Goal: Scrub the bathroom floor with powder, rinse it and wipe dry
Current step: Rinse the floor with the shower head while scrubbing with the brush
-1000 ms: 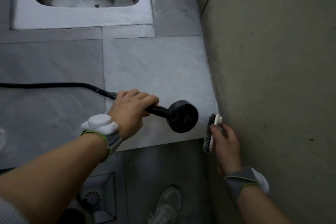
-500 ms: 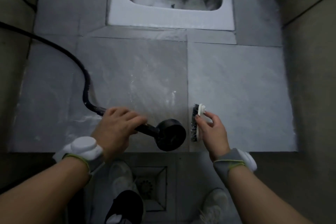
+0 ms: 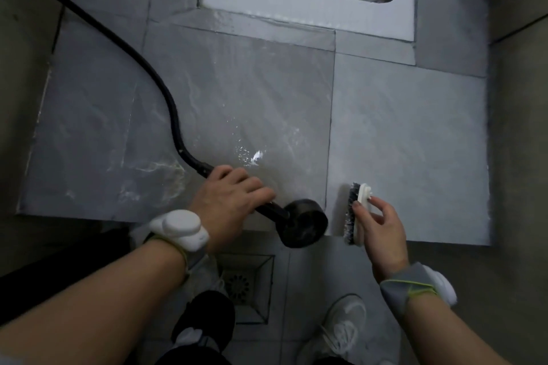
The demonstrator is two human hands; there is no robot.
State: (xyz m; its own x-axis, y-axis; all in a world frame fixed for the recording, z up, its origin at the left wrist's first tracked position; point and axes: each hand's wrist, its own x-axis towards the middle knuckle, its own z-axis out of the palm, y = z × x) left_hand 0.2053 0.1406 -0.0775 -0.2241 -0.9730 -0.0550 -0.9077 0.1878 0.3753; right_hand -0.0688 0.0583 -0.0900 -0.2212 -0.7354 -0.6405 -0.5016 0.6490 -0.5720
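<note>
- Since the earlier frame the view has swung left: the right wall is gone from beside the scrub brush (image 3: 355, 213), now over open floor (image 3: 409, 142)
- Left hand (image 3: 228, 204) wraps the shower head (image 3: 302, 222) handle; right hand (image 3: 382, 225) pinches the brush at 5 o'clock
- Risk: spray glances off wet tile, soaking the shoes (image 3: 341, 326); the hose (image 3: 166, 92) could snag
- The nozzle face is hidden; water seems to land at 12 o'clock
</note>
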